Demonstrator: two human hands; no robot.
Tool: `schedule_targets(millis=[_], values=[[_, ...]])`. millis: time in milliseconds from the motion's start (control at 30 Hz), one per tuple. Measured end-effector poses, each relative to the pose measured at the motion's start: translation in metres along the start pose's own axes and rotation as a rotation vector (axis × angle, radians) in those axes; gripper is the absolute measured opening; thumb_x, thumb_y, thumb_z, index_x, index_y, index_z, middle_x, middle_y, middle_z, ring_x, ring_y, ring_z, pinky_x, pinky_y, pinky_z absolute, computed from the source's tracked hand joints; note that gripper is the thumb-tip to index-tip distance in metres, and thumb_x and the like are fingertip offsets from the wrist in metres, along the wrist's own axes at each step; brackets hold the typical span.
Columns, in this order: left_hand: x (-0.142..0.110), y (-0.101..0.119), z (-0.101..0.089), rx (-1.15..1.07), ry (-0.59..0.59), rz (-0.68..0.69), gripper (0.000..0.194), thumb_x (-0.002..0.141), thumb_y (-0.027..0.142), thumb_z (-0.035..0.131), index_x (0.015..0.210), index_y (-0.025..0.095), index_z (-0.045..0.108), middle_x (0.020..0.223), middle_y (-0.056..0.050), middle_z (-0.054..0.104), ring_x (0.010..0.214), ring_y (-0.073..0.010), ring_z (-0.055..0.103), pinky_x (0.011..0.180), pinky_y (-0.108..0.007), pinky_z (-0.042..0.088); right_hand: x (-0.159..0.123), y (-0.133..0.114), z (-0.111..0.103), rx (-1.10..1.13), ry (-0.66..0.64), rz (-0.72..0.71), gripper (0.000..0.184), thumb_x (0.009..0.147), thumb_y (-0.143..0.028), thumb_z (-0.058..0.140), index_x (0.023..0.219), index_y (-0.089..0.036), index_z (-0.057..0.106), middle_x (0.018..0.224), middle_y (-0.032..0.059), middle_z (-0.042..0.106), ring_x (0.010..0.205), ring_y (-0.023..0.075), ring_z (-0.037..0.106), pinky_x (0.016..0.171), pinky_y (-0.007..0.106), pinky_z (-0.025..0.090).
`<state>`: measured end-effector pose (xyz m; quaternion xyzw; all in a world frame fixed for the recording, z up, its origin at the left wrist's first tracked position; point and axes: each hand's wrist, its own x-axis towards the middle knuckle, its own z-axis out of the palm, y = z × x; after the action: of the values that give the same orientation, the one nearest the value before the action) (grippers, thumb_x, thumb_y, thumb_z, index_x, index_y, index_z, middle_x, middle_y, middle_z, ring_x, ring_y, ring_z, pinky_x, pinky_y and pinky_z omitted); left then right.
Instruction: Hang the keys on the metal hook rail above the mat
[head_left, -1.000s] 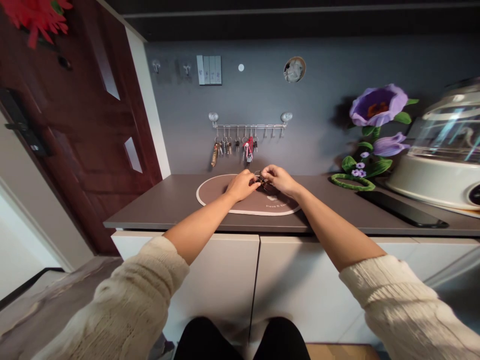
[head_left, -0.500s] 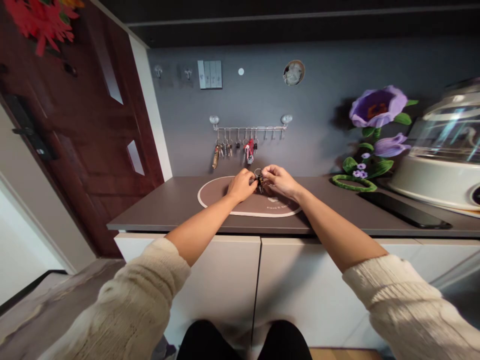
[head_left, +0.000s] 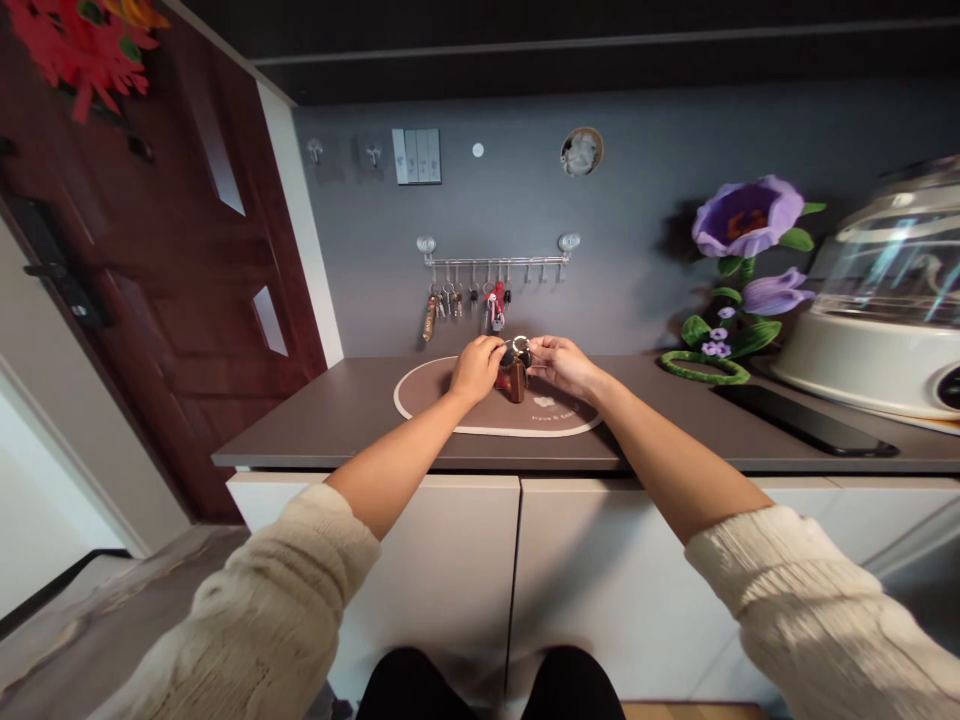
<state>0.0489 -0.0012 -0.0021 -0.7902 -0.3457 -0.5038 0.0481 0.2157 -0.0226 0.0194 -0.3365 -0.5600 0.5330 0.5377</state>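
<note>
Brown fob point(head_left: 517, 383), head view, is now hanging clear between left hand point(head_left: 477, 370) and right hand point(head_left: 564, 366), unlike the earlier frame; below a metal ring point(head_left: 520, 338), over an oval mat point(head_left: 426, 392). Right fingers: pinching the ring's right side. Left fingers: curling beside the ring; whether pinching, cannot tell. Far wall: keys point(head_left: 458, 304) hanging from a hook rail point(head_left: 540, 261).

dim wall point(head_left: 495, 210), glare on clear dome point(head_left: 900, 265), picture edges stretched
</note>
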Motion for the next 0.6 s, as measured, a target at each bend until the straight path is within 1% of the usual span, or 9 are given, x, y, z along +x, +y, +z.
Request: schedule_targets(millis=[133, 233, 333, 400, 467, 533, 600], values=[[0.0, 0.0, 0.001, -0.059, 0.005, -0.044, 0.02, 0.086, 0.022, 0.039, 0.088, 0.016, 0.058, 0.084, -0.005, 0.062, 0.078, -0.0142, 0.054, 0.073, -0.024, 0.04, 0.002, 0.004, -0.002, -0.009, 0.002, 0.079, 0.007, 0.074, -0.011, 0.057, 0.071, -0.014, 0.052, 0.062, -0.0006, 0.054, 0.056, 0.007, 0.051, 0.061, 0.023, 0.046], [-0.001, 0.0, 0.001, -0.096, 0.005, -0.064, 0.02, 0.086, 0.023, 0.038, 0.088, 0.016, 0.057, 0.081, -0.004, 0.062, 0.073, -0.0132, 0.054, 0.069, -0.024, 0.04, 0.003, 0.007, -0.003, -0.048, -0.025, 0.1, 0.008, 0.073, -0.008, 0.057, 0.069, -0.014, 0.053, 0.064, -0.0001, 0.055, 0.06, 0.0086, 0.055, 0.062, 0.023, 0.046], [-0.001, 0.0, 0.002, -0.113, 0.012, -0.079, 0.02, 0.086, 0.024, 0.038, 0.087, 0.015, 0.056, 0.079, -0.004, 0.062, 0.072, -0.0129, 0.054, 0.068, -0.023, 0.04, 0.003, 0.009, -0.001, -0.092, -0.04, 0.105, 0.005, 0.073, -0.01, 0.058, 0.073, -0.014, 0.054, 0.068, 0.0015, 0.059, 0.064, 0.0105, 0.058, 0.065, 0.025, 0.047], [-0.001, 0.0, 0.002, -0.122, 0.017, -0.095, 0.019, 0.086, 0.024, 0.039, 0.086, 0.016, 0.056, 0.078, -0.004, 0.062, 0.072, -0.0129, 0.054, 0.068, -0.023, 0.04, 0.003, 0.008, 0.001, -0.112, -0.024, 0.074, 0.008, 0.072, -0.013, 0.06, 0.077, -0.016, 0.055, 0.072, 0.0017, 0.06, 0.066, 0.0108, 0.058, 0.066, 0.026, 0.047], [-0.001, 0.0, 0.002, -0.13, 0.017, -0.109, 0.019, 0.086, 0.025, 0.039, 0.085, 0.016, 0.056, 0.077, -0.003, 0.062, 0.071, -0.0129, 0.054, 0.068, -0.023, 0.04, 0.002, 0.007, 0.003, -0.101, 0.007, 0.003, 0.012, 0.07, -0.015, 0.063, 0.08, -0.017, 0.056, 0.074, 0.0008, 0.061, 0.067, 0.0101, 0.057, 0.065, 0.025, 0.046], [-0.001, 0.0, 0.002, -0.136, 0.014, -0.115, 0.019, 0.086, 0.025, 0.039, 0.084, 0.016, 0.055, 0.076, -0.003, 0.062, 0.07, -0.0128, 0.054, 0.067, -0.023, 0.04, 0.001, 0.004, 0.006, -0.074, 0.026, -0.068, 0.013, 0.069, -0.019, 0.064, 0.08, -0.018, 0.057, 0.075, 0.0, 0.06, 0.068, 0.0093, 0.056, 0.063, 0.023, 0.045], [-0.001, 0.0, 0.002, -0.139, 0.014, -0.116, 0.019, 0.086, 0.025, 0.039, 0.083, 0.016, 0.055, 0.075, -0.003, 0.061, 0.07, -0.0129, 0.054, 0.067, -0.023, 0.04, -0.001, 0.003, 0.008, -0.071, 0.018, -0.109, 0.014, 0.068, -0.023, 0.066, 0.078, -0.018, 0.059, 0.074, -0.0001, 0.06, 0.067, 0.009, 0.055, 0.063, 0.022, 0.044]])
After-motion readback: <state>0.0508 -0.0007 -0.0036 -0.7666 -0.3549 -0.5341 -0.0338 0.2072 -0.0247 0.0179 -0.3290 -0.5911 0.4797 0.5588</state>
